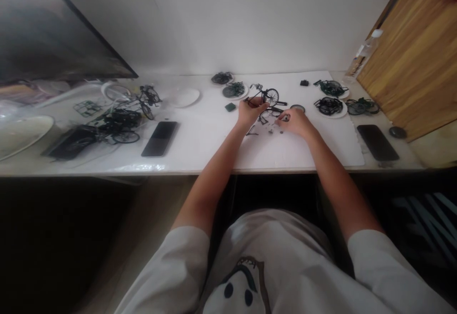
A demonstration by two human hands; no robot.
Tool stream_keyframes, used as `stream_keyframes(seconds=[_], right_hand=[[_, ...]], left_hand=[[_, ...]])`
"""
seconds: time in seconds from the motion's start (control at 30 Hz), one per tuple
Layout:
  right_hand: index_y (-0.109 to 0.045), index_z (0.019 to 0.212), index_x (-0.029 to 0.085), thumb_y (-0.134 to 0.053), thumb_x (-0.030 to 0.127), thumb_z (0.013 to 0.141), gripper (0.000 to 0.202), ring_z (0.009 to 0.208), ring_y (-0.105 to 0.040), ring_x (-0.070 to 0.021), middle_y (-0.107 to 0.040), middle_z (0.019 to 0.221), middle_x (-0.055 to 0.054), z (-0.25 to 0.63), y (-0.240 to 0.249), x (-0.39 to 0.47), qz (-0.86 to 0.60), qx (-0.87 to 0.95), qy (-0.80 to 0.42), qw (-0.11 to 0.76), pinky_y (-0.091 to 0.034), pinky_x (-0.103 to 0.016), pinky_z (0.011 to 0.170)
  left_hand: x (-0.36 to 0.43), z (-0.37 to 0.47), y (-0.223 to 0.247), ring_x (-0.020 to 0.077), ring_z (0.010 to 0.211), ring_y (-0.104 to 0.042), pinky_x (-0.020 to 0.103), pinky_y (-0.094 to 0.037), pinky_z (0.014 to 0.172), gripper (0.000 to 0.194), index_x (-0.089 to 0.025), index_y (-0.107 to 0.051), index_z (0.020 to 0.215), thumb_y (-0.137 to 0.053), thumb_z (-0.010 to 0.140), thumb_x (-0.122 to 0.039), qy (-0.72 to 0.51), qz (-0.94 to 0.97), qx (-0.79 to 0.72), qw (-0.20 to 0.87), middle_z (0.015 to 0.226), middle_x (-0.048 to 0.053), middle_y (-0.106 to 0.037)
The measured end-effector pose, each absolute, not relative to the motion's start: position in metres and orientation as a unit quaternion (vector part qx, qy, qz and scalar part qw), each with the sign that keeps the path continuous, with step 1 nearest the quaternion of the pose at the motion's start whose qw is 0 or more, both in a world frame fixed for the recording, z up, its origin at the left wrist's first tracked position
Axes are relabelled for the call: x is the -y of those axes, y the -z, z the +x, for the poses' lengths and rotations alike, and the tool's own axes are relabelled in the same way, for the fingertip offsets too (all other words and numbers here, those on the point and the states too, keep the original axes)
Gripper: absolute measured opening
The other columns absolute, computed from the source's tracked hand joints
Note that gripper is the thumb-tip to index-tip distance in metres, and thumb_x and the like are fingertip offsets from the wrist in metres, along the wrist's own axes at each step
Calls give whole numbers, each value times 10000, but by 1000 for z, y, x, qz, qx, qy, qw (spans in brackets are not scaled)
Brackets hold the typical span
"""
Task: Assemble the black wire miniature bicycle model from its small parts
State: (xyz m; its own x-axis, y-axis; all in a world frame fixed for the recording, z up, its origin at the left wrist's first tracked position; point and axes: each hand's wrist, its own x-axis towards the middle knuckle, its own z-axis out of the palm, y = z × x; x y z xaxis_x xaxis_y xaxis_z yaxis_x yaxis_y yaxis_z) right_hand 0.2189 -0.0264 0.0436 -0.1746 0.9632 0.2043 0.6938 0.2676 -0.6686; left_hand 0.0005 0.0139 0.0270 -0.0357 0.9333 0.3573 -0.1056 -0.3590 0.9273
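Note:
My left hand (249, 112) is closed around the frame of a small black model bicycle (271, 97), which it keeps raised over a white sheet (285, 147). One spoked wheel of the model points away to the right. Close beside it, my right hand (294, 122) has its thumb and fingertips pinched together low over the sheet; what lies between them, if anything, is too small to make out. Loose dark parts (264, 118) and a few tiny pieces (270, 132) lie below and between the hands. A loose wheel (297, 108) rests just behind my right hand.
White plates with dark bicycle parts (233, 89) stand at the back, and more parts (329, 106) at the right. Assembled model bicycles (123, 114) crowd the left. Phones lie on both sides, one left (159, 139), one right (377, 142). A bottle (364, 57) stands by a wooden board (410, 66).

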Motion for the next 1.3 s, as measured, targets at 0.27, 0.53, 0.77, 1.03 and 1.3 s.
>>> stream_keyframes(seconds=[0.27,0.53,0.77,1.03,1.3], right_hand=[[-817,937,216,-898,341,853,171,706,-561,-196,-666,789,-33,214,-37,24,-572,755,-179,264,-406,-337,707],[-797,933,220,-888,340,839,177,694,-540,-189,-633,744,-13,214,-35,21,-564,756,-197,269,-409,-328,706],[-753,870,220,-924,390,771,260,700,-521,-182,-600,738,3,213,-32,22,-538,737,-253,321,-461,-339,736],[-738,843,205,-939,382,783,274,694,-493,-171,-544,720,13,211,-31,17,-523,719,-298,348,-435,-323,723],[-642,881,233,-852,392,892,263,605,-343,-140,-343,631,82,208,-39,19,-490,715,-265,423,-323,-309,649]], left_hand=[[-17,1,-22,156,790,-699,302,-571,777,269,-151,-811,895,-943,726,-315,-601,562,-371,430,871,70,-782],[-19,0,-18,138,745,-675,296,-564,744,282,-160,-809,874,-947,715,-348,-596,570,-366,431,842,56,-765],[-17,1,-22,138,747,-677,295,-565,756,275,-148,-809,870,-944,705,-322,-593,564,-371,439,845,67,-772],[-20,2,-18,141,742,-677,298,-553,738,303,-141,-816,875,-950,694,-344,-591,571,-369,436,860,74,-782],[-24,1,-14,145,739,-674,304,-552,736,305,-139,-818,888,-941,697,-344,-588,576,-379,423,863,82,-786]])
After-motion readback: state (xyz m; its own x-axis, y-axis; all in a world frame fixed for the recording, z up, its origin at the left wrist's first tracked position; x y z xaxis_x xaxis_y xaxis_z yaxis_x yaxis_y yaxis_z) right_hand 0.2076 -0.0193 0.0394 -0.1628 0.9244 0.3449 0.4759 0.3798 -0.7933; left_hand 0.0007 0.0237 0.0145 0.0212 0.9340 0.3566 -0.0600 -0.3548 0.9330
